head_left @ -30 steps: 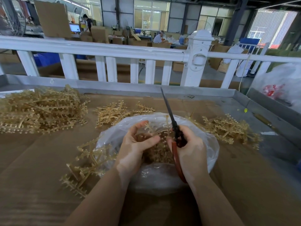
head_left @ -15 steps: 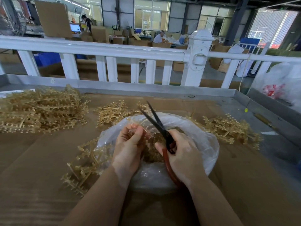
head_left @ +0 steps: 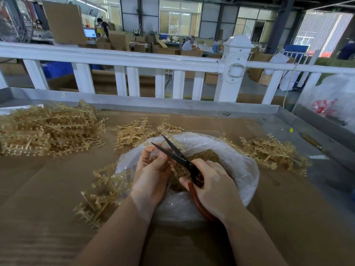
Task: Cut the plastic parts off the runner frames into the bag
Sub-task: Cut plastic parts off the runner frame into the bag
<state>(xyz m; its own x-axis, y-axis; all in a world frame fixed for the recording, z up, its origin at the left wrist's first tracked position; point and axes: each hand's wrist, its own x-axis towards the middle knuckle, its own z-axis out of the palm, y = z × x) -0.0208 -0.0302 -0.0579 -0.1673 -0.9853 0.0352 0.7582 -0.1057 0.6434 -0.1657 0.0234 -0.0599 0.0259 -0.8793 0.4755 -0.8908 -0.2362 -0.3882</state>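
A clear plastic bag (head_left: 238,166) lies open on the cardboard-covered table, part-filled with small yellowish cut parts (head_left: 203,156). Over the bag's mouth, my left hand (head_left: 151,171) pinches a piece of yellowish runner frame, mostly hidden behind the fingers. My right hand (head_left: 213,185) grips black-bladed scissors (head_left: 172,152) by their red-brown handles. The blades are parted and point up-left, with their tips beside my left fingers.
Runner frames lie in piles: a big heap (head_left: 46,129) at far left, a smaller one (head_left: 134,131) behind the bag, another (head_left: 272,152) at right, and loose frames (head_left: 101,191) left of the bag. A white railing (head_left: 134,58) stands behind the table's metal rim (head_left: 192,106).
The scissors swung down from pointing steeply upward to lying low toward my left hand, and their blades parted. My left hand shifted slightly left and up with the runner piece.
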